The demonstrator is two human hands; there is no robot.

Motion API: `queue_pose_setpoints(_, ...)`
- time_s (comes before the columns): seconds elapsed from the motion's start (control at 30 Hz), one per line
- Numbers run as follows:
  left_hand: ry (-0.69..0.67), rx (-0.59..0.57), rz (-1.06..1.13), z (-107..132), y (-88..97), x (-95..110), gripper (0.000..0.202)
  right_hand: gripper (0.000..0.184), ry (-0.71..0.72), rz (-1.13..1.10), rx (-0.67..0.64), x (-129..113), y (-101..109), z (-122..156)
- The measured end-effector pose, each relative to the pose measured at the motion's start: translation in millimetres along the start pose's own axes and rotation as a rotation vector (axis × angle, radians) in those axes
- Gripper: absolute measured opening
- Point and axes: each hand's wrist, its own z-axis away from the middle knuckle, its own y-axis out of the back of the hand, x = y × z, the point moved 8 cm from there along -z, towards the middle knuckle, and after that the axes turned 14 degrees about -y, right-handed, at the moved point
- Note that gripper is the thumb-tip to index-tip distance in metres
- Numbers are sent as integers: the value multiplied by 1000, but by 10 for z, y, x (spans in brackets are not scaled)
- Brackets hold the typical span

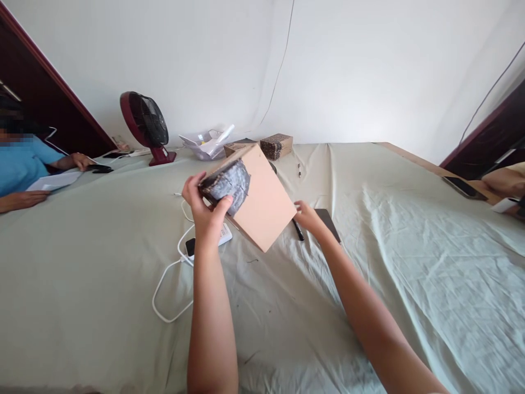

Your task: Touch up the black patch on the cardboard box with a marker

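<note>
A pale green cloth with lots of wrinkles covers the table, and a white wall stands behind it. Think of the held box as the middle of a clock. A red and black fan is at 10 o'clock. A person in blue sits at 9 o'clock with some paper. A phone lies at 3 o'clock.

The box is tipped over the cloth, in front of the wearer. Its long way seems to run from 11 to 5 o'clock. The end with the gray patch points to 9, one corner points to 4, and another points to 6.

The hands are apart. The left hand is clamped on the patched end, thumb on the patch. The right hand is at the 4 o'clock corner; it is hard to tell if it touches. A black pen is just beside it.

A clear bag at 11 has something yellow in it. A back box at 1 looks shut, so its inside is hidden.
</note>
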Motion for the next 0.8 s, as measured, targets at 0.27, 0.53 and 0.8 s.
queue_pose_setpoints(0.27,-24,-313,-92,142,-344,-103,74,31,-168,239,133,275,-359,-199)
queue_pose_setpoints(0.53,-21,-331,-44,196,-436,-263,69,34,-135,235,60,303,-229,-268)
queue_pose_setpoints(0.8,-47,-335,-64,177,-424,-155,90,49,-117,86,-113,253,160,-91)
